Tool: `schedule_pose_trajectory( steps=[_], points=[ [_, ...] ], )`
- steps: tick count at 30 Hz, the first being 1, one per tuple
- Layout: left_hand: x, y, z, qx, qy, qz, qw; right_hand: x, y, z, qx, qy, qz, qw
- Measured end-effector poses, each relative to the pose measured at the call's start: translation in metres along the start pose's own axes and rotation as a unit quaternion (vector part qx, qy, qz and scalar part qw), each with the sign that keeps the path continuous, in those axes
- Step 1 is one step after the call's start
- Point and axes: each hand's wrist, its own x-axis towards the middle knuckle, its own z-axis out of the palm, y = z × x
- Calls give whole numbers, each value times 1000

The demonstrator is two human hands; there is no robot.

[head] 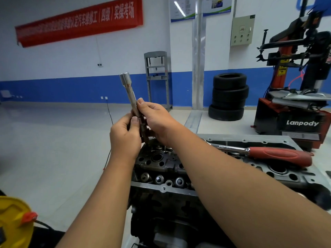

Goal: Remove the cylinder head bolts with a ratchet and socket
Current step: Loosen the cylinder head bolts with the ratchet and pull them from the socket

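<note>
Above the dark cast-metal cylinder head (161, 163), the left hand (125, 135) and right hand (157, 120) meet, both with fingers curled around a long polished steel socket extension (131, 97) held upright with a dark bolt (144, 130) at its lower end. The chrome ratchet with red ribbed handle (265, 153) lies beyond on the head. Four stacked black rubber tyres (229, 96) stand by the blue-striped wall.

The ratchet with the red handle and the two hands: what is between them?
In the head view, the right forearm crosses between the ratchet and the hands, above the cylinder head.
</note>
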Motion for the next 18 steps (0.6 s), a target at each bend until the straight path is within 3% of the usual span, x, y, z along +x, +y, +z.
schedule_pose_trajectory(
  steps=[5, 10, 18],
  points=[
    [3, -4, -1, 33, 46, 23, 998, 0, 3, -2, 4, -7, -16, 1000],
    [-2, 3, 1, -37, -4, 14, 999, -1, 2, -1, 18, -18, -11, 1000],
    [1, -2, -1, 36, 50, 35, 997, -4, 2, 1, 31, -18, -24, 999]
  ],
)
